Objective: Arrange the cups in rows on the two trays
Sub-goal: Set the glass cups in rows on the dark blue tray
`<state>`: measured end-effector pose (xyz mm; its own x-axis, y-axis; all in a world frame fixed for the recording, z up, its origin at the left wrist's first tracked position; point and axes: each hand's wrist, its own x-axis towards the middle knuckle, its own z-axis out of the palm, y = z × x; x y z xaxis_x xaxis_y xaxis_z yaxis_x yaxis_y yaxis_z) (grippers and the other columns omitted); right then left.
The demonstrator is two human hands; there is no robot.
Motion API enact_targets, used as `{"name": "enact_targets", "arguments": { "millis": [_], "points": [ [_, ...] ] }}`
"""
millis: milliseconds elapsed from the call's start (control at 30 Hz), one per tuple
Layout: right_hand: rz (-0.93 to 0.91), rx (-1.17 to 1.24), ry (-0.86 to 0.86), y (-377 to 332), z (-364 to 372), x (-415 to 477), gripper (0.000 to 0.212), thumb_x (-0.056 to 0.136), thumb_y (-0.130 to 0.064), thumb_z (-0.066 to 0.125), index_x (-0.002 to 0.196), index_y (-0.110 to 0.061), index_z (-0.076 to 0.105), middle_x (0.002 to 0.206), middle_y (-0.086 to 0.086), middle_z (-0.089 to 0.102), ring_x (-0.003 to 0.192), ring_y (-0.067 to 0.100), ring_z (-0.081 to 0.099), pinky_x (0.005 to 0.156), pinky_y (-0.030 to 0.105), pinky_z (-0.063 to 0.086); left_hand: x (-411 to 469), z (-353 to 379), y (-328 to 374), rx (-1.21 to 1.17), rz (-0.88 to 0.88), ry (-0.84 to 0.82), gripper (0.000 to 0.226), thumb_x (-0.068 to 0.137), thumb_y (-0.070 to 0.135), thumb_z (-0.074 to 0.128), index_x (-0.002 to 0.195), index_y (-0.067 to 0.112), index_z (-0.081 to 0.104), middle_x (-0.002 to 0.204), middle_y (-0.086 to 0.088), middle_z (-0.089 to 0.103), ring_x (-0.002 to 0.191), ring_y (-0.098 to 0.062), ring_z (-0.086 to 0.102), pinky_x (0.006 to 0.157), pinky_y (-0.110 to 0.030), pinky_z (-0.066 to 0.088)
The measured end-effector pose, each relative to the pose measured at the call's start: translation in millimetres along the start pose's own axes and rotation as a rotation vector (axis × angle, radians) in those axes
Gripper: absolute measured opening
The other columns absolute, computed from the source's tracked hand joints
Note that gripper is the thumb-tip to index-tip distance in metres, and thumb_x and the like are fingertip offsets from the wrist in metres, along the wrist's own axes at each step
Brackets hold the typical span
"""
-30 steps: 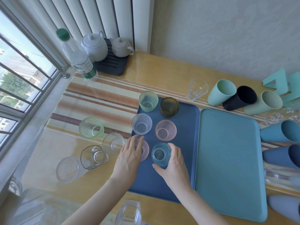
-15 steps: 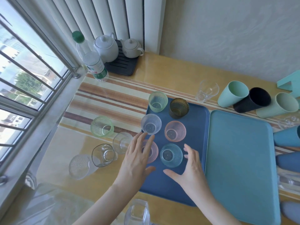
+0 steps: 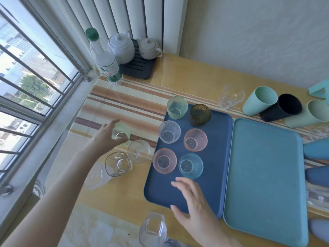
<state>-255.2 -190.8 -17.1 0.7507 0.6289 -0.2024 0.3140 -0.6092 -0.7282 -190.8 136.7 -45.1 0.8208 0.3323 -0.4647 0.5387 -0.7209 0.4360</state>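
Note:
Six small textured cups stand in two columns on the dark blue tray (image 3: 160, 189): green (image 3: 177, 107), amber (image 3: 200, 114), clear (image 3: 169, 131), pink (image 3: 195, 139), a second pink (image 3: 164, 163) and blue (image 3: 190, 165). The light blue tray (image 3: 263, 175) beside it holds nothing. My left hand (image 3: 105, 136) is out to the left of the tray, with fingers and thumb curled round a pale green cup (image 3: 122, 134) standing on the table. Over the tray's near end, my right hand (image 3: 194, 205) hovers with its fingers spread.
Clear glasses (image 3: 138, 151) (image 3: 117, 164) (image 3: 94, 177) lie left of the tray, and another glass (image 3: 153, 227) at the near edge. Mint (image 3: 260, 100), black (image 3: 283, 107) and pale green (image 3: 309, 113) cups lie at the back right, blue cups (image 3: 316, 150) at the far right. A bottle (image 3: 106, 63) and teapots (image 3: 122, 45) stand by the window.
My left hand left the pink cup on the tray and moved left to the pale green cup. My right hand let go of the blue cup and drew back toward me.

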Motion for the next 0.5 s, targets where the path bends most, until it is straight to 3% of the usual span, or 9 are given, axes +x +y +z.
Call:
{"name": "enact_targets", "arguments": {
  "millis": [200, 400, 500],
  "points": [
    [-0.006, -0.009, -0.031, 0, 16, 0, 0.045, 0.085, -0.034, 0.045, 0.129, -0.033, 0.036, 0.134, -0.02, 0.025, 0.125, -0.004, 0.03, 0.099, 0.014, 0.03, -2, 4, 13, 0.023, 0.041, -0.002, 0.087, 0.072, 0.036, 0.075, 0.142, 0.023, 0.026, 0.142, -0.011, 0.034, 0.13, -0.03, 0.037, 0.103, -0.044, 0.034],
    [0.025, -0.036, -0.042, 9, 9, -5, 0.042, 0.086, -0.035, 0.042, 0.128, -0.036, 0.036, 0.134, -0.025, 0.023, 0.124, -0.009, 0.027, 0.093, 0.004, 0.026, 0, -9, 14, -0.009, 0.042, 0.042, 0.076, 0.069, 0.021, 0.077, 0.134, 0.021, 0.039, 0.132, -0.014, 0.043, 0.121, -0.031, 0.045, 0.098, -0.043, 0.038],
    [0.037, -0.034, -0.016, 4, 4, -3, 0.041, 0.085, -0.033, 0.044, 0.126, -0.035, 0.039, 0.133, -0.024, 0.027, 0.124, -0.007, 0.028, 0.095, 0.009, 0.03, -12, -31, 18, -0.03, 0.076, 0.122, 0.074, 0.069, 0.022, 0.078, 0.133, 0.022, 0.041, 0.129, -0.012, 0.046, 0.119, -0.028, 0.048, 0.098, -0.043, 0.039]
  ]
}}
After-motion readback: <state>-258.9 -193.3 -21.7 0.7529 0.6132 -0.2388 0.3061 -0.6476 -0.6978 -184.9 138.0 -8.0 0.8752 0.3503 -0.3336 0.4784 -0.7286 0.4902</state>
